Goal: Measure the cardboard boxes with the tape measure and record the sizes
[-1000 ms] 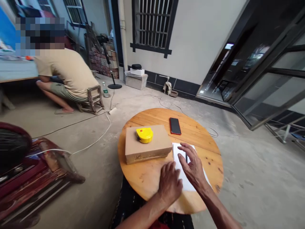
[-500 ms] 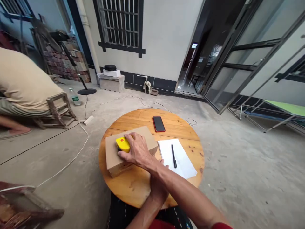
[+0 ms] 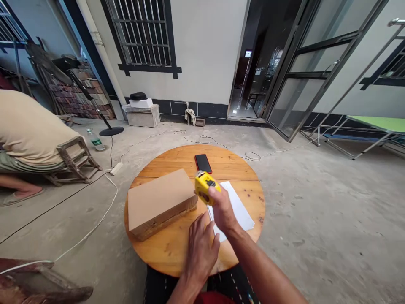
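Note:
A yellow tape measure [image 3: 205, 188] is held up by my right hand [image 3: 224, 211], whose fingers are closed round it above the white paper [image 3: 239, 209]. My left hand [image 3: 202, 245] rests near the front of the round wooden table [image 3: 164, 255], fingers stretched forward and slightly apart, holding nothing. To the left of both hands lies a closed brown cardboard box [image 3: 161, 194]. Behind the tape measure, a phone [image 3: 203, 163] with a red edge lies flat. The pen seen earlier on the paper is hidden now.
At the left a person [image 3: 34, 126] sits on a low wooden stool [image 3: 79, 158]. A plastic bottle [image 3: 95, 140] leans beside a black stand base [image 3: 111, 131]. White and black cables cross the concrete floor [image 3: 316, 211]. A green folding bed [image 3: 376, 122] stands right.
My right hand has lifted the tape measure off the box and carried it right, over the paper. My left hand, formerly behind the right arm, now shows fully. The view has shifted slightly.

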A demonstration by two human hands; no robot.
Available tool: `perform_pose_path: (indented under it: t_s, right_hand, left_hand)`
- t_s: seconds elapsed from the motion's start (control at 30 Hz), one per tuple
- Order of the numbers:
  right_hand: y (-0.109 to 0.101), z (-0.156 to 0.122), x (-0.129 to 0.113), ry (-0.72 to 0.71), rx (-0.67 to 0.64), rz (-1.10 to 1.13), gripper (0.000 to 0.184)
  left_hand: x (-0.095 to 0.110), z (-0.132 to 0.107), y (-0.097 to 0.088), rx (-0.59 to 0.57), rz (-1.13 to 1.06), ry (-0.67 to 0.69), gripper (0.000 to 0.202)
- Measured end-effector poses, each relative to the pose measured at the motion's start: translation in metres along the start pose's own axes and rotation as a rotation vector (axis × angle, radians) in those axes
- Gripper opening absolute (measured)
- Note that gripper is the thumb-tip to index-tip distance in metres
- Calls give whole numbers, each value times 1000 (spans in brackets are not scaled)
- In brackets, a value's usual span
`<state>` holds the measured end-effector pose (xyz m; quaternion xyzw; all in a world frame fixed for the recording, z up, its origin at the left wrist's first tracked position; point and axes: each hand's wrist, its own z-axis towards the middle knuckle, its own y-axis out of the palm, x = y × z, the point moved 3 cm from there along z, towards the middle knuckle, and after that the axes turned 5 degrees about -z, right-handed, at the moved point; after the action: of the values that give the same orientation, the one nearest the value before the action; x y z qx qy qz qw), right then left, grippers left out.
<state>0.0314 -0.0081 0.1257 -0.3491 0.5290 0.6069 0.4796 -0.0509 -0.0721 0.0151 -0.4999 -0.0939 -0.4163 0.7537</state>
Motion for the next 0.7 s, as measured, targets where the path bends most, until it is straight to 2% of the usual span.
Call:
perform_pose_path:
  t_s: [0.07, 0.13, 0.2, 0.23, 0.3, 0.37, 0.43, 0.53, 0.7]
  right_hand:
    - [-15, 8, -3, 18, 75, 104, 44]
    - [-26, 19, -1, 47, 149, 159, 43]
    - [-32, 30, 7, 54, 202, 173, 41]
    - [-32, 35, 13, 49, 219, 171, 40]
    - [-30, 44, 27, 35, 234, 157, 39]
    - [-25, 51, 41, 32, 229, 144, 38]
    - [-19, 53, 52, 35, 216, 142, 36]
    - [-13, 49, 60, 40, 184, 164, 36]
    - [-19, 32, 57, 33, 109, 203, 36]
  left_hand:
    - [0, -14, -34, 181, -6, 49, 32]
    - [-11, -23, -75, 387, 49, 42, 37]
    - [-36, -23, -117, 599, 123, -137, 41]
    - [-51, -19, -135, 667, 117, -255, 46]
    - [-86, -8, -156, 682, -31, -535, 66]
    - [-116, 3, -159, 629, -335, -799, 75]
    - [-132, 9, -151, 562, -629, -906, 70]
    - [-136, 10, -137, 504, -827, -926, 63]
    - [-133, 3, -137, 504, -812, -804, 69]
